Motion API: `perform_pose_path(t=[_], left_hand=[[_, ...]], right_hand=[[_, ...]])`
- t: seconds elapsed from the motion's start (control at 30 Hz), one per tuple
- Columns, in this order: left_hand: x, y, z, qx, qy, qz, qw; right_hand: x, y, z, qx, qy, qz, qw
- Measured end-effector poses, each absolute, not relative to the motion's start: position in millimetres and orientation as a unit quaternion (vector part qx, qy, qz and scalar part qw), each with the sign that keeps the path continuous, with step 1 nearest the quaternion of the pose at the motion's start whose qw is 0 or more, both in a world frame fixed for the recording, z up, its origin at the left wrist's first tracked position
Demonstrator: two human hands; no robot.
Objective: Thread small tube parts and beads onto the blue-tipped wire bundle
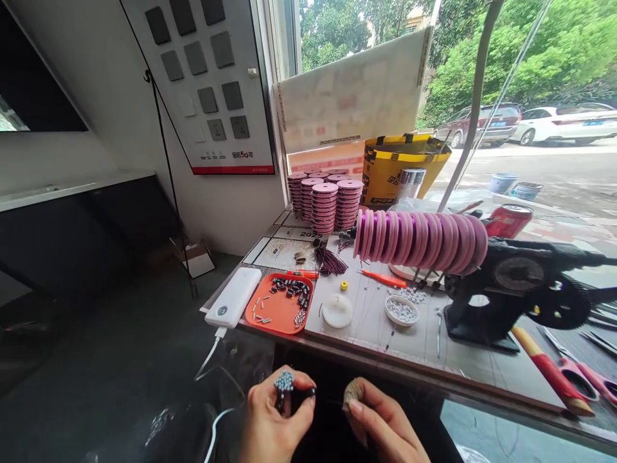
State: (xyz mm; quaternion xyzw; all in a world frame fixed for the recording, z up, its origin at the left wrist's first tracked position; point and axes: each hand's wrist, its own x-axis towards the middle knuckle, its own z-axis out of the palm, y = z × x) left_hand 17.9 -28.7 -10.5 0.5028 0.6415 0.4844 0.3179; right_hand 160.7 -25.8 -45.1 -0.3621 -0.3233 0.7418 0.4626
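My left hand (pixel 276 421) is closed around a bundle of small rods (pixel 284 381), with their pale blue-grey round ends facing up. A small dark piece (pixel 311 391) sticks out between its thumb and fingertip. To the right, my right hand (pixel 385 421) has thumb and forefinger pinched together; a tan wrap (pixel 355 390) covers the forefinger's tip. What that pinch holds, if anything, is too small to make out. Both hands are apart, just below the table's front edge. Nearest on the table is an orange tray (pixel 258 321) holding black pieces and small silvery parts.
A hand-cranked winder (pixel 520 273) carries a row of pink spools (pixel 419 238). Behind are stacked pink discs (pixel 324 209) and a yellow bag (pixel 380 170). A white power bank (pixel 234 299), a dish of beads (pixel 402 312) and scissors (pixel 576 379) lie along the table.
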Motion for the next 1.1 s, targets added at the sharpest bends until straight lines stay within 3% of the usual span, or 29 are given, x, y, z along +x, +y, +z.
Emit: perform_pose_path(t=[0.23, 0.77, 0.93, 1.1], left_hand=[[19, -31, -11, 0.523, 0.633, 0.482, 0.306], [21, -33, -12, 0.547, 0.611, 0.488, 0.3], [21, -35, -12, 0.573, 0.588, 0.499, 0.277], [21, -36, -11, 0.631, 0.553, 0.496, 0.225]], right_hand=[[166, -18, -41, -0.315, -0.327, 0.787, 0.418], [161, -20, -38, -0.321, -0.288, 0.791, 0.435], [164, -19, -54, -0.331, -0.361, 0.767, 0.414], [159, -27, -54, -0.477, -0.414, 0.625, 0.459]])
